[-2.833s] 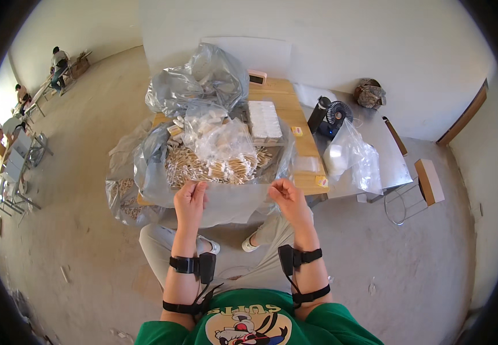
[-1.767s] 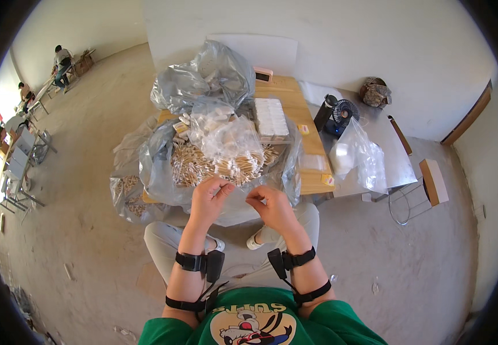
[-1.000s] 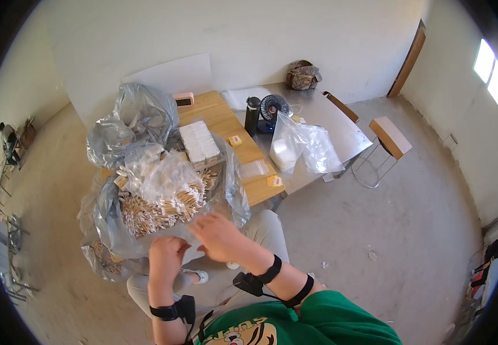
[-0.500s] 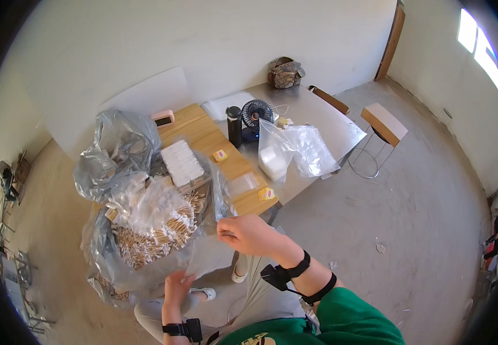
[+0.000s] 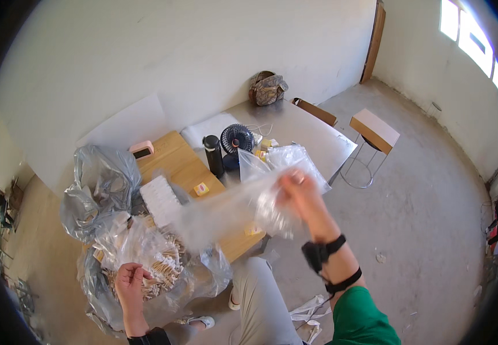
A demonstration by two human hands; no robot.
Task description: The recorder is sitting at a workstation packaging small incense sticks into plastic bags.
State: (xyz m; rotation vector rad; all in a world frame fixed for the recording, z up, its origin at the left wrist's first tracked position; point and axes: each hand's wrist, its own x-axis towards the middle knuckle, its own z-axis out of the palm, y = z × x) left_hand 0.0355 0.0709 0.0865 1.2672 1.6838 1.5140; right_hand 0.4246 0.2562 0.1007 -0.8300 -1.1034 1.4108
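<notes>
My right hand (image 5: 297,192), smeared by motion, is raised over the table's right side. It grips a clear plastic bag (image 5: 220,210) that stretches out to the left, blurred. More clear plastic (image 5: 277,215) shows just below that hand. My left hand (image 5: 131,279) is over the near left of a heap of cotton swabs (image 5: 167,265) with wooden sticks. Its fingertips are pressed together, and whatever may be between them is too small to make out. The swabs lie in a large grey plastic bag (image 5: 214,267), partly under crumpled clear plastic (image 5: 125,238). A white block-like stack (image 5: 160,201) lies behind them.
The wooden tabletop (image 5: 174,158) carries a pink-framed device (image 5: 141,149) and a small yellow box (image 5: 201,188). Beside it stand a black bottle (image 5: 213,156) and a fan (image 5: 237,141). Clear bags (image 5: 297,158) lie on the metal table (image 5: 323,141). A stool (image 5: 375,131) stands right.
My right hand has swung up and to the right, drawing the clear bag across the table. My left hand has moved left, to the swab heap. The view has shifted slightly.
</notes>
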